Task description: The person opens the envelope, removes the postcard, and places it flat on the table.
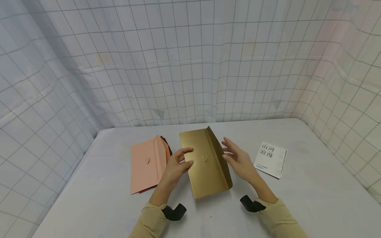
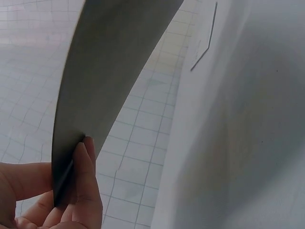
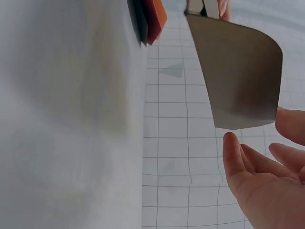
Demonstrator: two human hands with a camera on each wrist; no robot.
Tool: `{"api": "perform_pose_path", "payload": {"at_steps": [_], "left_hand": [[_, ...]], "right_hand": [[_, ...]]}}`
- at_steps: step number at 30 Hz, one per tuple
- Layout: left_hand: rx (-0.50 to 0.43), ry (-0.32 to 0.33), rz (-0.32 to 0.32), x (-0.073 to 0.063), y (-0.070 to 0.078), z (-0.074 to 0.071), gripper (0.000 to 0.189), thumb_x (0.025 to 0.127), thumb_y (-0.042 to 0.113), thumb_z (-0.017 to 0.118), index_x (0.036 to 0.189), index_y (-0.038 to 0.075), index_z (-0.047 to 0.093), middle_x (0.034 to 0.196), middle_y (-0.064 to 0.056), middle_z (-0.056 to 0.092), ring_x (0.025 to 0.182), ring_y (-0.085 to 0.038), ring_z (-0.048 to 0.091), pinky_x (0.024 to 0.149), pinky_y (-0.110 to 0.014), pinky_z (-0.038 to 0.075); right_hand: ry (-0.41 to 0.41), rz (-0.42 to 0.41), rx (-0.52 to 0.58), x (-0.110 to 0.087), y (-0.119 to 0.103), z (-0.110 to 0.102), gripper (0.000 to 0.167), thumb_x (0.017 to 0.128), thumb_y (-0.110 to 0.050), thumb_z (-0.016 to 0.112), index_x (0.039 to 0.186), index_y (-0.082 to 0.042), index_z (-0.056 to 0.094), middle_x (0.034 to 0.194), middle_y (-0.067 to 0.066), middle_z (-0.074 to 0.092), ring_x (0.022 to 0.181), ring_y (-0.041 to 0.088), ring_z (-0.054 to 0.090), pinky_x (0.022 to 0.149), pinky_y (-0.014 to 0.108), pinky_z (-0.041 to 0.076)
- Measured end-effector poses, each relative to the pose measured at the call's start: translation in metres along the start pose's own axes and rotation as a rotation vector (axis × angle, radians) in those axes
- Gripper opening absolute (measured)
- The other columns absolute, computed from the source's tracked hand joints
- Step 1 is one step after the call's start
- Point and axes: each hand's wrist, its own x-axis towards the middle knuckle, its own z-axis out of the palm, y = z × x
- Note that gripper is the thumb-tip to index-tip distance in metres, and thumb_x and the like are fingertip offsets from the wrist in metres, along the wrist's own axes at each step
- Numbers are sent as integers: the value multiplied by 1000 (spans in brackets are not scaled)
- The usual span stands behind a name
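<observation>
A gold envelope (image 1: 205, 165) is held above the table, its long flap (image 1: 219, 158) lifted along the right side. My left hand (image 1: 178, 165) pinches its left edge, thumb in front and fingers behind, as the left wrist view also shows. At the flap's outer edge is my right hand (image 1: 238, 160), fingers spread and relaxed. In the right wrist view the right thumb (image 3: 290, 125) meets the flap's corner, while the other fingers (image 3: 233, 152) stay apart from it.
Left of the gold envelope lies a pink envelope (image 1: 144, 165) on top of orange and dark red ones. A white booklet (image 1: 271, 159) with dark printed characters is at the right. Grid-patterned curtains (image 1: 190, 66) enclose the white table (image 1: 104, 205) at the back and sides.
</observation>
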Motion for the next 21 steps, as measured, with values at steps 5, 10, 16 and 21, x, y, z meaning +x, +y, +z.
{"api": "perform_pose_path", "payload": {"at_steps": [5,10,16,21], "left_hand": [[-19,-8,2,0,1,-2,47,85,-10,56,129,8,51,125,-14,57,76,-4,60,67,-19,49],[-60,-17,-2,1,1,-5,48,86,-9,55,131,7,49,130,-16,53,83,-5,62,69,-19,51],[-100,-30,-14,1,2,-7,50,87,-9,54,133,8,47,132,-16,52,89,-5,62,70,-19,52],[-118,-37,-18,0,3,-7,51,87,-8,54,135,8,45,132,-13,52,91,-3,63,72,-19,52]], "right_hand": [[77,-74,-32,1,3,-2,56,89,3,56,141,3,36,135,27,49,112,37,57,91,31,51],[119,-150,-18,3,7,-4,56,89,6,54,142,2,36,138,25,47,117,35,52,96,22,46],[140,-173,-83,3,7,-7,57,89,7,53,142,1,35,142,24,44,125,33,47,100,25,41],[159,-152,-221,2,5,-8,56,87,7,56,140,-1,41,141,19,47,123,35,52,102,35,40]]}}
